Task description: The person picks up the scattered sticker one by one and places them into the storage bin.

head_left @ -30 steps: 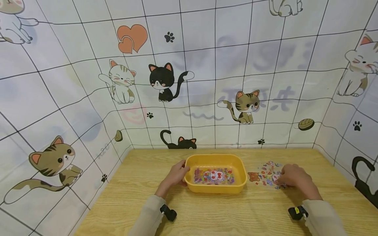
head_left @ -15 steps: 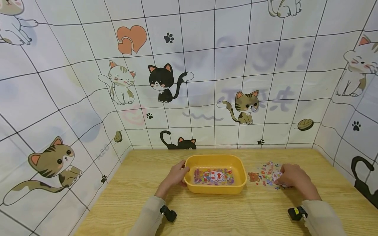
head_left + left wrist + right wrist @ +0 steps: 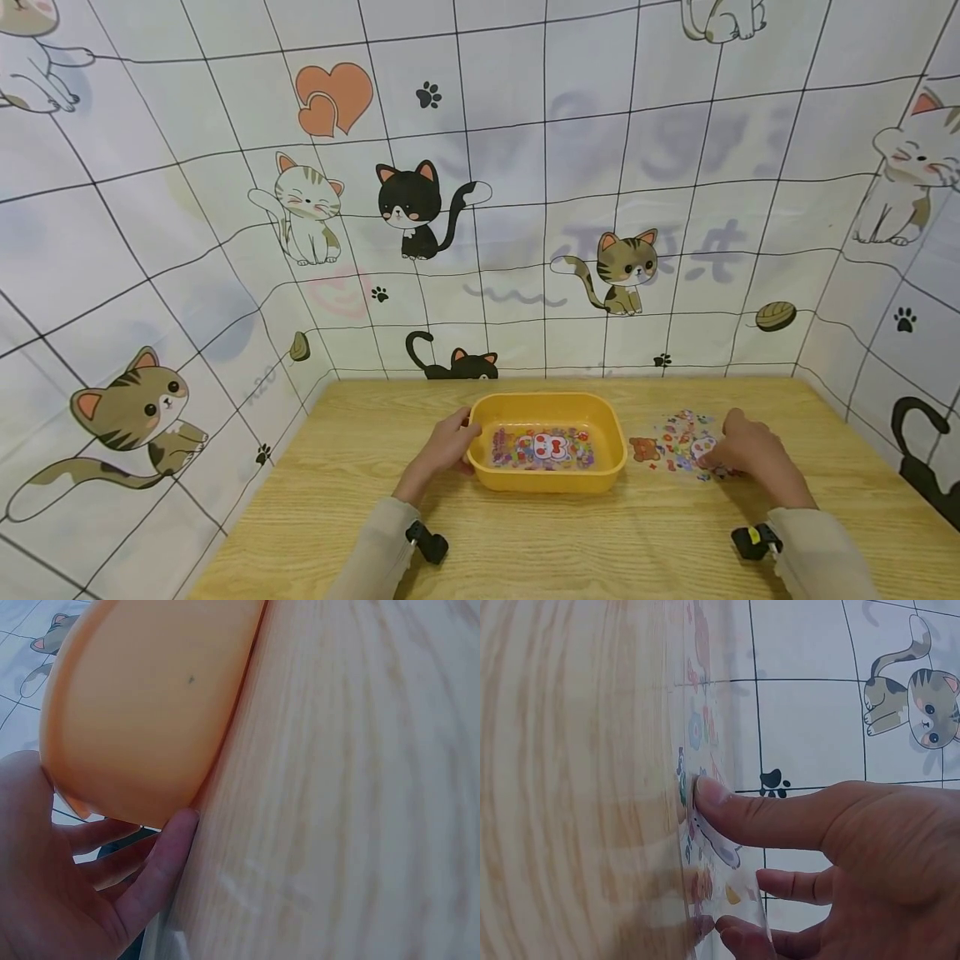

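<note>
A yellow plastic basin stands on the table, and my left hand grips its left end. In the left wrist view the fingers curl against the basin's outer wall, low by the table. Inside the basin lies a colourful printed piece with a white cartoon face. To the basin's right, a clear sticker sheet with small cartoon figures lies on the table. My right hand pinches its right part; in the right wrist view the thumb presses its surface while other fingers curl at the edge.
The light wooden table meets a white gridded wall covering with printed cats at the back and both sides. A small black camera is strapped at the left cuff and another camera at the right.
The index finger of my right hand has lifted and shifted right over the sticker sheet. My left hand and the basin have stayed in place.
</note>
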`<state>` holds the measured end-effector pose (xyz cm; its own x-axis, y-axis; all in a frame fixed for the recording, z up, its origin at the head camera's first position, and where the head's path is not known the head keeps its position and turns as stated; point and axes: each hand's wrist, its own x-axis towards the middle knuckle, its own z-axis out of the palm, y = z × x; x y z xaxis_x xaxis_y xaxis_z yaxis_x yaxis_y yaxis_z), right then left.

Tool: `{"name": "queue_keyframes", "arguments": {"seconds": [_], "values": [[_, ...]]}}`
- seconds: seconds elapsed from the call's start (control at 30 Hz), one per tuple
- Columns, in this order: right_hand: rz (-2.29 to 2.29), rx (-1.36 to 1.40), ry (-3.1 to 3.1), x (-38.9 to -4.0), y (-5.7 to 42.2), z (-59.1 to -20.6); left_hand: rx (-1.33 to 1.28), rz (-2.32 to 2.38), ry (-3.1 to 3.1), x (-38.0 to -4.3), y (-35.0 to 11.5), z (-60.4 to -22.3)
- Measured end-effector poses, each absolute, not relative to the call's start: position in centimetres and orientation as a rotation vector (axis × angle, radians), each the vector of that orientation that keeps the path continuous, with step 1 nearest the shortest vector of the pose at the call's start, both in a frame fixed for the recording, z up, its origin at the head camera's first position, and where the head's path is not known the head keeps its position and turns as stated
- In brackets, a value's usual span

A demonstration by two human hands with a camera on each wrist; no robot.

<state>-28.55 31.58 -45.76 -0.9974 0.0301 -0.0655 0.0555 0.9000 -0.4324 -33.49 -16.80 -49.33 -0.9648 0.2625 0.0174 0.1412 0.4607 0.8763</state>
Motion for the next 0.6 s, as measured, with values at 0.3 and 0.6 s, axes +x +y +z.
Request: {"name": "queue_keyframes", "arguments": {"seconds": [0.3, 0.6], "values": [[-0.677, 0.171, 2.984, -28.63, 31.53, -45.72, 0.364, 1.524, 2.578, -33.42, -16.79, -49.21], [-0.735, 0.103, 2.965, -28.69, 31.98, -46.26, 0.364, 1.526, 2.575, -33.47, -16.83, -49.29]]}}
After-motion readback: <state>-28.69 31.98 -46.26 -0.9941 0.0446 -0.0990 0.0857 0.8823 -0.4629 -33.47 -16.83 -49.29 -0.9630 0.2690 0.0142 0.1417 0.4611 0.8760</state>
